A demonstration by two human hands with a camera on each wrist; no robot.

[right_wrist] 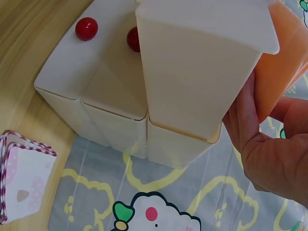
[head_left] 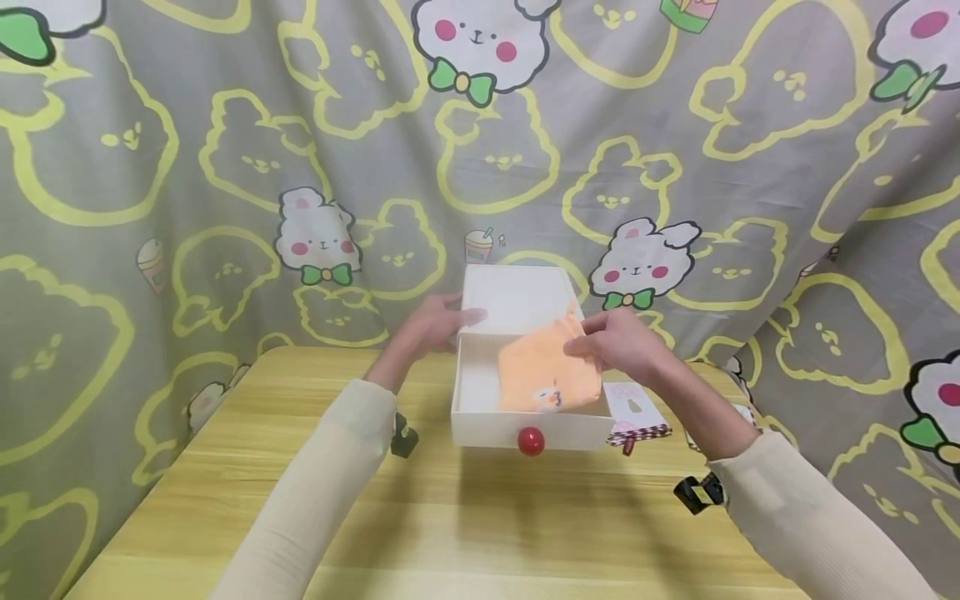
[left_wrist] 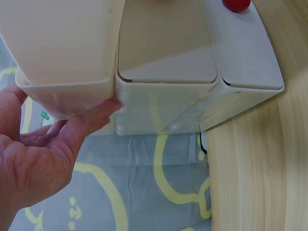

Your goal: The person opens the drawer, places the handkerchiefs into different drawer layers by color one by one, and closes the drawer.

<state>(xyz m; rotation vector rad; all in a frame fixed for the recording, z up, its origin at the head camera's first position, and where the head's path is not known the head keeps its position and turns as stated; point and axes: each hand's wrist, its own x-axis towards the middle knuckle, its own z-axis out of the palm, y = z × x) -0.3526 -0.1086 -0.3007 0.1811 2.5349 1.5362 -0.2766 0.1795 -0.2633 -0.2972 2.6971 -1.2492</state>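
Note:
A white drawer unit (head_left: 517, 298) with red knobs (right_wrist: 86, 29) stands at the back of the table, its top drawer (head_left: 491, 431) pulled out toward me. My left hand (head_left: 435, 323) holds the left side of the unit; in the left wrist view its fingers lie along the top compartment's casing (left_wrist: 67, 98). My right hand (head_left: 626, 343) pinches an orange cloth (head_left: 543, 367) with a small printed face, between thumb and fingers. The cloth hangs over the open drawer, its lower part within the drawer's outline in the head view. Two lower drawers (left_wrist: 166, 57) are closed.
On the wooden table (head_left: 420, 525), right of the unit, lies a pink-and-white item (head_left: 633, 408) with checked trim. Another pale item shows partly behind my right forearm. A grey curtain (head_left: 397, 167) with yellow cartoon outlines hangs close behind the table.

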